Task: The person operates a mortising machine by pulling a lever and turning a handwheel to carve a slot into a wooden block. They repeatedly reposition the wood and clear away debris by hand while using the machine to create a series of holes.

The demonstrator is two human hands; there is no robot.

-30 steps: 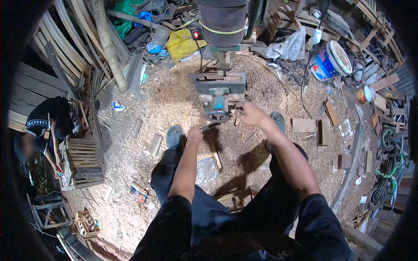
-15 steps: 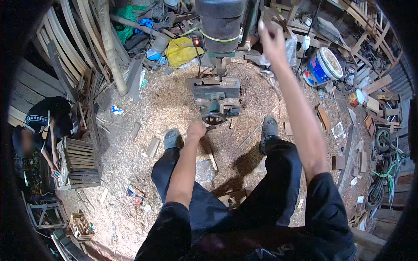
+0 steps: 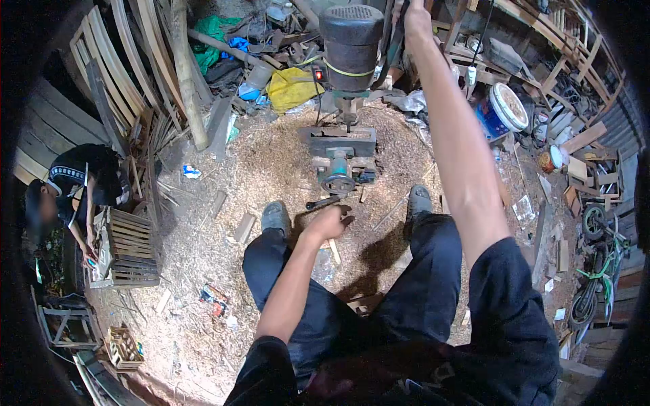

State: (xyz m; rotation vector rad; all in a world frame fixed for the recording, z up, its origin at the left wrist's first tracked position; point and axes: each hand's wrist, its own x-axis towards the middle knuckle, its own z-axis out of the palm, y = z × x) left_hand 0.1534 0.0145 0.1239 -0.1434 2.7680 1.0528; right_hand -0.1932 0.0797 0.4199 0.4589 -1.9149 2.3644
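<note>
A drilling or mortising machine with a dark upright motor (image 3: 351,51) stands in front of me. Under its bit is a metal vise (image 3: 342,143) with a round handwheel (image 3: 337,184). A black-knobbed crank lever (image 3: 322,202) sticks out below the wheel. Just on my side of that lever, my left hand (image 3: 328,224) hangs free, its fingers loosely apart and nothing in them. My right arm reaches up beside the motor. My right hand (image 3: 418,24) is at the top edge of the view, its fingers mostly cut off, so its hold cannot be seen.
Wood shavings cover the floor. Behind the machine lie a yellow sack (image 3: 292,89) and scrap. At right are a white-and-blue bucket (image 3: 497,111) and a motorcycle (image 3: 596,267). Another person (image 3: 88,172) bends over a slatted wooden crate (image 3: 128,247) at left. Planks lean behind them.
My left hand has come off the crank lever and drawn slightly back and right, its fingers opening. My right hand has risen to the top edge of the view. The view has shifted slightly.
</note>
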